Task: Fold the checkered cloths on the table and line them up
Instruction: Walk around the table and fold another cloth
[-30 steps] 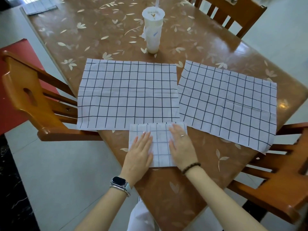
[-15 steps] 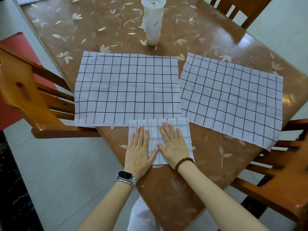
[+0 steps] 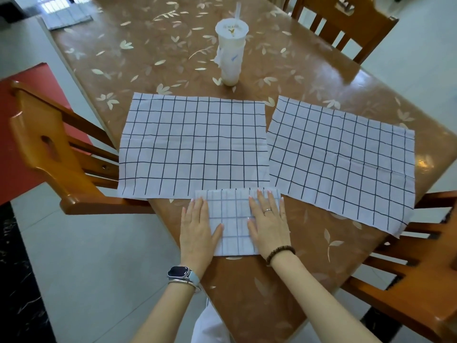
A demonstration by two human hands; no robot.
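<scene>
A person's L hand [image 3: 197, 226] and R hand [image 3: 268, 224] press flat on a small folded cloth [image 3: 235, 219] at the near corner of the table [image 3: 272, 288]. Fingers are straight and close together, palms down, gripping nothing.

Half a sec earlier the hands lay side by side mid-cloth w/ thumbs almost touching. They have since slid apart: the L hand now sits on the cloth's left edge, its outer fingers on bare tabletop, and the R hand covers the right side, leaving a strip of check showing btwn them. The folded cloth itself has not shifted.

Its far edge meets the near edge of the left flat cloth [image 3: 193, 149]; touching or slightly overlapping, can't tell. Its far-right corner lies just beside the near-left corner of the right flat cloth [image 3: 341, 164]. The two flat cloths run side by side w/ a narrow gap. The left one hangs off the table's left edge over a chair [image 3: 44, 149]; the right one's near corner hangs off the right edge over another chair [image 3: 408, 280].

Bare tabletop lies right of the folded cloth and near the person, plus far-side room around a lidded cup [image 3: 231, 53] w/ straw.
</scene>
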